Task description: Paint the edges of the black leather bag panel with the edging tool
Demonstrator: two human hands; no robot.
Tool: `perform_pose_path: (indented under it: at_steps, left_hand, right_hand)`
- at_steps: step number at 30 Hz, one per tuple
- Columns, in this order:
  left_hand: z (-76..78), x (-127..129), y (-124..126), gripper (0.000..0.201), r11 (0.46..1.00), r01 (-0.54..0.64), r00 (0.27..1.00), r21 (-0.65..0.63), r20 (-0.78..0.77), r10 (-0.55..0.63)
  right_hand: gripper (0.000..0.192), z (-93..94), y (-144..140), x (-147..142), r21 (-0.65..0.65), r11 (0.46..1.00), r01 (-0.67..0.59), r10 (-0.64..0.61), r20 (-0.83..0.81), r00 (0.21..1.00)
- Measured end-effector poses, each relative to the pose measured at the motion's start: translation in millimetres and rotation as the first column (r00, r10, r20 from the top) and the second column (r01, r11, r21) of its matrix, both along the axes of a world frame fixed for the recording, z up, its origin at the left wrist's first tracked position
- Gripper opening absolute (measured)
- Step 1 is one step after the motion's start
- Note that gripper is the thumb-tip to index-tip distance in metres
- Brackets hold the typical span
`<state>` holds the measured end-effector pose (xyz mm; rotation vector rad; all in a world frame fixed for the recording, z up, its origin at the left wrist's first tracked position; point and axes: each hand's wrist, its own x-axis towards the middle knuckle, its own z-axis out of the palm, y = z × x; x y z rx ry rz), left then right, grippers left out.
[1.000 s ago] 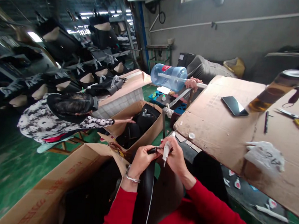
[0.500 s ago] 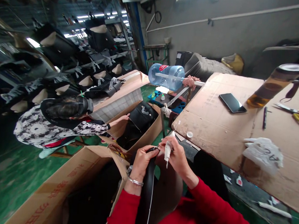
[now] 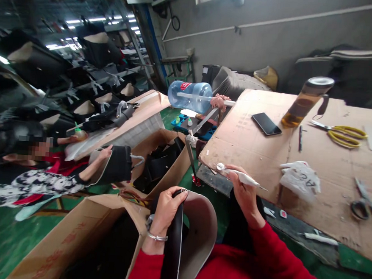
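Observation:
My left hand (image 3: 167, 209) is closed on the upper edge of a curved black leather-like piece (image 3: 172, 247) with a pale edge line. The piece's grey-brown inner side (image 3: 203, 225) bends round to the right, down to my lap. In my right hand (image 3: 246, 200), at the near edge of the table, is a slim white tube (image 3: 245, 178) with a thin nozzle pointing right. A small round white cap (image 3: 220, 167) lies by the tube's left end; whether they touch, I cannot tell.
The cardboard-topped table (image 3: 234, 134) carries a phone (image 3: 266, 123), a tea bottle (image 3: 305, 103), yellow-handled scissors (image 3: 345, 136), dark scissors (image 3: 364, 203) and a plastic bag (image 3: 301, 179). Cardboard boxes (image 3: 61, 237) stand left. A co-worker (image 3: 36, 180) holds a black bag (image 3: 120, 164).
My right hand has moved away from the leather piece to the table edge, and the tube has tipped from upright to nearly flat. The co-worker has lifted a black bag from the box.

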<state>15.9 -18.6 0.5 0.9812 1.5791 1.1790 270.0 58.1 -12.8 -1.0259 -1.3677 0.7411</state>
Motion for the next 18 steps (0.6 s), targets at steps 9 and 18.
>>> perform_pose_path:
  at_steps: [9, 18]
  left_hand:
    - [-9.0, -1.0, 11.3, 0.028, 0.99, 0.122, 0.985, -0.064, 0.133, -0.113]
    - [-6.3, 13.5, 26.7, 0.032, 0.991, 0.076, 0.968, -0.112, 0.248, -0.046]
  right_hand:
    - [0.034, -15.9, 15.2, 21.0, -0.039, 0.989, 0.145, -0.14, 0.108, 0.984]
    - [0.043, -18.9, 24.6, 25.7, -0.089, 0.996, 0.026, -0.011, 0.167, 0.986]
